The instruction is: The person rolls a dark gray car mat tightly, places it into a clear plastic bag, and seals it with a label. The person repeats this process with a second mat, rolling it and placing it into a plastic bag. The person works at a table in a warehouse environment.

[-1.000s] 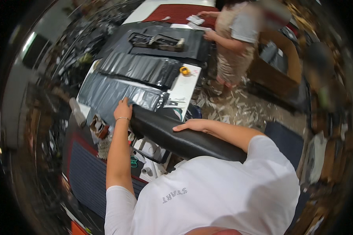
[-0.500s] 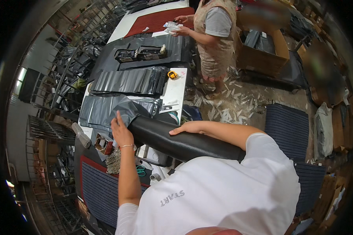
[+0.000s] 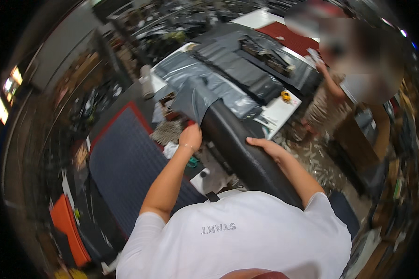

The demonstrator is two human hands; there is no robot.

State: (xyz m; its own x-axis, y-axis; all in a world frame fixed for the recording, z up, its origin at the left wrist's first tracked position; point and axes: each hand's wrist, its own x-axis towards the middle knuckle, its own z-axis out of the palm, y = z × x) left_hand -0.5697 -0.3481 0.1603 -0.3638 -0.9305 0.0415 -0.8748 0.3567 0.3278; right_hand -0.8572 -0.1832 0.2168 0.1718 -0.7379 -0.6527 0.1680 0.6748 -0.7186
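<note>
Beside the white shirt (image 3: 246,246), a black roll (image 3: 239,144) slants up and left toward the desk (image 3: 288,109), its far end covered by a grey bag (image 3: 195,100) pinched in the left hand's (image 3: 191,137) grip, while the right hand (image 3: 271,149), nearer the roll's middle, clasps its right side.

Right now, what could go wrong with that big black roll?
The grey bag covers only the far end of the black roll, with the left hand at its edge: a hard tug might tear it. The roll looks thick beside the right hand, so it could slip. Pale scraps litter the floor; someone might skid on them.
</note>
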